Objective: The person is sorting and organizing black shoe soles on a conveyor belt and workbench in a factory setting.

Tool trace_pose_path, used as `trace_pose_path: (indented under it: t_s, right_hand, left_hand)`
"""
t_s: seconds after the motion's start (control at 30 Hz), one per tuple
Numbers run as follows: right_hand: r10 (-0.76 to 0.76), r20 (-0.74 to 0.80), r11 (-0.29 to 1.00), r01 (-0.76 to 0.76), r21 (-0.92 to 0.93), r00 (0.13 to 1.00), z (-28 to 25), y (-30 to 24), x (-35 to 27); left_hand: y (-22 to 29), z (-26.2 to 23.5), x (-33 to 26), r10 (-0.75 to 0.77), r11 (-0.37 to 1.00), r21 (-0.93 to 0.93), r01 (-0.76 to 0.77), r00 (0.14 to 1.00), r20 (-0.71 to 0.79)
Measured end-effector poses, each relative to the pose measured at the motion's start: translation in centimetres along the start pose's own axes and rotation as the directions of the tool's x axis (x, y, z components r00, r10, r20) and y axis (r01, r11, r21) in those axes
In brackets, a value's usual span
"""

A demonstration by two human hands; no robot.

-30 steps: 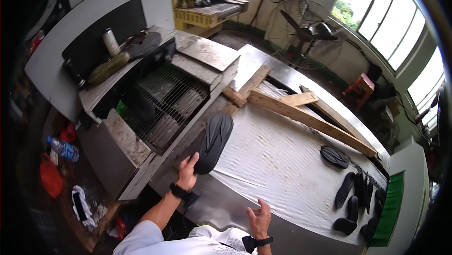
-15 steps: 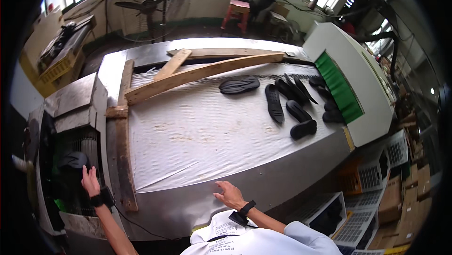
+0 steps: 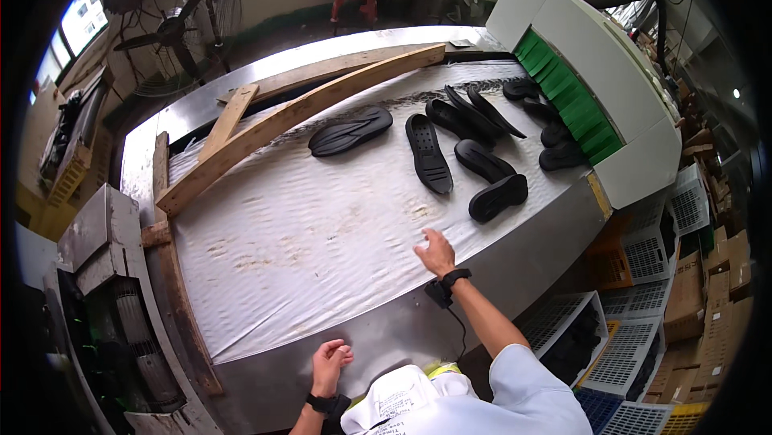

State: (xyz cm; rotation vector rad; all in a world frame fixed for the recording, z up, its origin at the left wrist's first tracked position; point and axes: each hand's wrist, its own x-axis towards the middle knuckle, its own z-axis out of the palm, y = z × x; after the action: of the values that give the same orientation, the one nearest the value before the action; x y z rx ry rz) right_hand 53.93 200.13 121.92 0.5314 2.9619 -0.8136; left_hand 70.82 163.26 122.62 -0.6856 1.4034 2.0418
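My right hand (image 3: 437, 252) reaches over the white cloth-covered belt (image 3: 281, 250), holding nothing, its fingers apart and bent a little. Beyond it lie several black shoe soles. The nearest sole (image 3: 498, 198) touches or overlaps another sole (image 3: 483, 159); a sole with holes and slots (image 3: 429, 153) lies to their left. Farther left, a sole (image 3: 350, 132) lies apart beside a slanting plank. Other soles (image 3: 560, 156) crowd near the green curtain. My left hand (image 3: 330, 363), fingers loosely curled and apart, is over the metal front edge, with nothing visible in it.
Wooden planks (image 3: 297, 127) lie across the belt's far left. A white machine housing with a green strip curtain (image 3: 567, 97) stands at the right end. Left is a machine with rollers (image 3: 141, 338). Plastic crates (image 3: 563, 326) and cartons (image 3: 686, 294) stand at the lower right.
My left hand has moved from beside a black sole in the left machine back to the metal edge. My right hand has gone forward and right over the belt. The view has turned right.
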Motion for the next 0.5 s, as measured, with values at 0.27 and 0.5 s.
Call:
trace_pose_path:
  t_s: [0.27, 0.5]
  right_hand:
    - [0.288, -0.151, 0.958, -0.284, 0.049, 0.946, -1.5, 7.5, 17.8]
    - [0.207, 0.232, 0.558, -0.309, 0.770, 0.950, 0.3, 9.4, 20.4]
  left_hand:
    - [-0.1, 13.3, 4.9, -0.045, 0.985, 0.167, 0.048, 0.999, -0.024]
    - [3.9, 21.2, 12.0, 0.074, 0.943, 0.318, -0.100, 0.993, 0.093]
